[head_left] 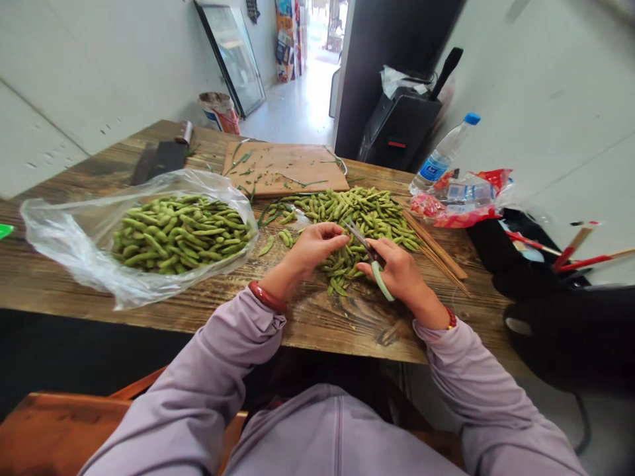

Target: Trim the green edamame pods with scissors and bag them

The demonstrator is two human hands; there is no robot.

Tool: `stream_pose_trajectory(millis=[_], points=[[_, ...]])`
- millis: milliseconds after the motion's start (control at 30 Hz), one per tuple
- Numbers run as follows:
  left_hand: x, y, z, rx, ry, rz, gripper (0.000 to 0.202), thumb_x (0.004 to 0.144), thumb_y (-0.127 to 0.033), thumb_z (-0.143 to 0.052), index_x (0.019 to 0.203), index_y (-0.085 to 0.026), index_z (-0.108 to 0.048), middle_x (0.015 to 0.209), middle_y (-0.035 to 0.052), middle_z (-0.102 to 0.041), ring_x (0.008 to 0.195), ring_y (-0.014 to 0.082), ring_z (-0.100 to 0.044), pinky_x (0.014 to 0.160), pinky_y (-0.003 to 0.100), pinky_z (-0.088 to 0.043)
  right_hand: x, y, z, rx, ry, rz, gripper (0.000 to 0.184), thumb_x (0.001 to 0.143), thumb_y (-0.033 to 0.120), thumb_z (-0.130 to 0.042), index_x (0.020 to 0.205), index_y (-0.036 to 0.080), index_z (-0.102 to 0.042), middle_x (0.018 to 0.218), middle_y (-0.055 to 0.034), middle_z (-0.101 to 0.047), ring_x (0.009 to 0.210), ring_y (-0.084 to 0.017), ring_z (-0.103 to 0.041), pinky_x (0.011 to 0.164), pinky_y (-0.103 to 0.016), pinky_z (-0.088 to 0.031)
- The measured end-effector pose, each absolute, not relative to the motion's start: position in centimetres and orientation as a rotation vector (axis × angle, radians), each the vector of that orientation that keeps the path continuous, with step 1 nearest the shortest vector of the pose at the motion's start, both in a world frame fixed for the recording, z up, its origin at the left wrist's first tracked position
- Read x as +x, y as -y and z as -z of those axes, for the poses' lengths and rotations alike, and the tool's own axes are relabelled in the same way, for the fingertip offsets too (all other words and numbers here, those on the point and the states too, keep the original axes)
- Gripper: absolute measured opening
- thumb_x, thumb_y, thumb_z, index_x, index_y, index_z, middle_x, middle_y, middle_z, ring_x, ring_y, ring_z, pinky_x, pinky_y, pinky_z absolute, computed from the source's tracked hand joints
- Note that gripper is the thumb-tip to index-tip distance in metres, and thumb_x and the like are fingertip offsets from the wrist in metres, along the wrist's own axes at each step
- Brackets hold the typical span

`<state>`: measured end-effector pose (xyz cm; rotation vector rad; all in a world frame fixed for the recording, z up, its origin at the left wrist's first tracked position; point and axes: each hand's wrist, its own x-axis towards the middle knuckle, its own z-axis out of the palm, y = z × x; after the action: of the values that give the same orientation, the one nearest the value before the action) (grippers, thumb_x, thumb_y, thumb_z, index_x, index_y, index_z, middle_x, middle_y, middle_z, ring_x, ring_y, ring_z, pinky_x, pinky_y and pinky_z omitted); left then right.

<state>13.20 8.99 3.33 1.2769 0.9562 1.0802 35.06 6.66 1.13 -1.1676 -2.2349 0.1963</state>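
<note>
My right hand (397,268) grips scissors (381,281) with pale green handles, their blades pointing up and left. Close to the blade tips, my left hand (317,248) has its thumb and fingers pinched together; whatever is between them is too small or hidden to make out. Beneath and beyond both hands spreads a loose pile of green soybean pods (367,205) on the wooden table (307,324). To the left, a clear plastic bag (74,244) lies open with many more pods (183,235) inside it. A few single pods (266,246) lie between bag and pile.
Behind the pile lies a cutting board (288,168) with green scraps, and a cleaver (169,155) is at the back left. Chopsticks (436,248), a water bottle (444,155) and a red-and-clear plastic package (469,198) are on the right. A black holder (516,258) stands at the right edge.
</note>
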Motion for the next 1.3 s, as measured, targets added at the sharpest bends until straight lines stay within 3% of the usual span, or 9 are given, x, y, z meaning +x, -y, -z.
stream_pose_trajectory(millis=[133, 833, 1067, 1300], points=[[12.84, -9.11, -3.54, 1.063, -0.936, -1.082, 0.028, 0.067, -0.036, -0.083, 0.078, -0.015, -0.067, 0.065, -0.0026, -0.058, 0.047, 0.0038, -0.039, 0.044, 0.020, -0.024, 35.10, -7.00, -0.97, -1.132, 2.159, -0.190, 0.052, 0.086, 0.044, -0.073, 0.130, 0.021, -0.059, 0.106, -0.0104, -0.065, 0.085, -0.025, -0.065, 0.077, -0.042, -0.057], [12.96, -8.91, -3.92, 1.017, -0.893, -1.116, 0.028, 0.068, -0.031, -0.084, 0.082, -0.013, -0.068, 0.068, -0.0003, -0.067, 0.046, 0.0027, -0.042, 0.042, 0.017, -0.026, 35.01, -6.84, -1.27, -1.073, 2.188, -0.196, 0.058, 0.086, 0.046, -0.073, 0.133, 0.017, -0.057, 0.107, -0.0121, -0.063, 0.082, -0.024, -0.063, 0.077, -0.041, -0.056], [12.84, -9.20, -3.48, 1.063, -0.893, -1.105, 0.028, 0.068, -0.033, -0.083, 0.081, -0.011, -0.071, 0.069, 0.0009, -0.067, 0.048, 0.0031, -0.042, 0.045, 0.017, -0.028, 34.86, -6.67, -1.21, -1.040, 2.185, -0.216, 0.051, 0.089, 0.051, -0.069, 0.128, 0.019, -0.060, 0.102, -0.0099, -0.064, 0.083, -0.024, -0.062, 0.076, -0.040, -0.056], [12.72, -9.19, -3.47, 1.056, -0.891, -1.097, 0.029, 0.069, -0.034, -0.082, 0.085, -0.012, -0.072, 0.071, 0.0011, -0.068, 0.048, 0.0031, -0.042, 0.044, 0.017, -0.027, 34.65, -6.35, -1.43, -1.047, 2.206, -0.143, 0.044, 0.093, 0.047, -0.065, 0.126, 0.019, -0.060, 0.096, -0.0090, -0.065, 0.083, -0.025, -0.063, 0.074, -0.038, -0.054]])
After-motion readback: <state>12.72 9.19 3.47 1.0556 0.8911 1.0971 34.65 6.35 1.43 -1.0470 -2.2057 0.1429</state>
